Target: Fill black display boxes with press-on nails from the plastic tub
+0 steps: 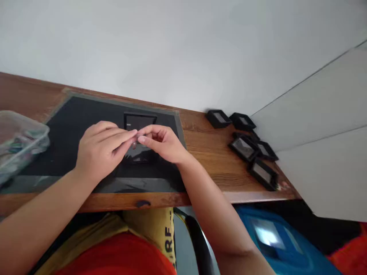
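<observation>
My left hand (101, 148) and my right hand (164, 142) meet at their fingertips above a black mat (86, 114). Each hand is closed in a pinch. Between the fingertips is something tiny that I cannot make out; a small shiny bit shows just under them. Below my hands lies a flat, black-framed rectangular case (140, 119) with a dark, glossy inside, its lower part partly covered by my fingers.
A clear plastic tub (43, 133) of small wrapped-looking pieces stands at the left. Several black box frames (243, 148) lie on the wooden tabletop (206, 152) at right, near the wall. A blue object (286, 240) is below the table's right edge.
</observation>
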{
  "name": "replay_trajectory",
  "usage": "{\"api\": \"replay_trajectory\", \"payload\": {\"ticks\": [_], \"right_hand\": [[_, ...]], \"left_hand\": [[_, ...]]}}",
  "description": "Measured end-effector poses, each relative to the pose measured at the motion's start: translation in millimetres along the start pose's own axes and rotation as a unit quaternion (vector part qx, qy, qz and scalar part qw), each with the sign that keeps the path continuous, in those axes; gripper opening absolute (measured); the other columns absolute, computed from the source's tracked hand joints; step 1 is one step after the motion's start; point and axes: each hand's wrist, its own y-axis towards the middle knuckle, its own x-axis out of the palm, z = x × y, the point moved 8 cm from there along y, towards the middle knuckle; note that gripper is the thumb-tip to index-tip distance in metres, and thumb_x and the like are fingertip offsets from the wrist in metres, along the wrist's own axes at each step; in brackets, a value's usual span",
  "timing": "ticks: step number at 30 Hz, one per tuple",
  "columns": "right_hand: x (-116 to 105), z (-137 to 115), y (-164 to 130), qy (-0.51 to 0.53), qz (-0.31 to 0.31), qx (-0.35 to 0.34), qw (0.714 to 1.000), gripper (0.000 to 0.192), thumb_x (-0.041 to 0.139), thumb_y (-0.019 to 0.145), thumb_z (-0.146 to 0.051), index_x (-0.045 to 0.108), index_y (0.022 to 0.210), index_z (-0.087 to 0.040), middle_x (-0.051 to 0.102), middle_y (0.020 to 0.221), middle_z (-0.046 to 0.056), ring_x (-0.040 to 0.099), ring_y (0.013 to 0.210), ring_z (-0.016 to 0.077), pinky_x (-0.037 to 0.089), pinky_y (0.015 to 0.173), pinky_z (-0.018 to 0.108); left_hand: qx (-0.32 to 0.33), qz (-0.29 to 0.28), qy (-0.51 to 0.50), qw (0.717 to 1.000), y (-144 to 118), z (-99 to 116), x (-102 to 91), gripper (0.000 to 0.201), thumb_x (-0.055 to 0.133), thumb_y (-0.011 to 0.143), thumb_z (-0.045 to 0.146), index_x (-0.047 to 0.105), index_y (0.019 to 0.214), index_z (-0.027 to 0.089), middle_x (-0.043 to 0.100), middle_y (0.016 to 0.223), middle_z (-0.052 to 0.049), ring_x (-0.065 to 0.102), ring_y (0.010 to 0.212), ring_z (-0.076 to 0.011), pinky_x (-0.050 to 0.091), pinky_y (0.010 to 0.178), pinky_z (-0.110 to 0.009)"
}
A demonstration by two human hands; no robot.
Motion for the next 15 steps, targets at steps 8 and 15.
{"api": "replay_trajectory", "payload": {"ticks": [8, 15], "right_hand": [[-1.8, -3.6, 3.1, 0.032, 0.010, 0.001, 0.999, 0.019, 0.080, 0.090, -0.035, 0.073, 0.096, -0.018, 0.074, 0.075, -0.001, 0.068, 0.073, 0.0100, 0.056, 0.067, 0.022], [-4.0, -3.3, 1.4, 0.014, 0.024, 0.038, 0.999, 0.019, 0.076, 0.092, -0.036, 0.071, 0.094, -0.017, 0.064, 0.071, -0.003, 0.053, 0.063, 0.0065, 0.038, 0.051, 0.018]], "left_hand": [[-0.066, 0.011, -0.052, 0.996, 0.2, -9.6, 1.6, 0.021, 0.079, 0.091, 0.013, 0.078, 0.108, 0.024, 0.083, 0.092, -0.005, 0.072, 0.081, -0.0234, 0.060, 0.077, -0.039], [-0.097, -0.013, -0.089, 0.991, -0.3, -12.3, 4.2, 0.018, 0.076, 0.094, 0.015, 0.078, 0.108, 0.026, 0.082, 0.092, -0.003, 0.072, 0.082, -0.0218, 0.059, 0.079, -0.037]]}}
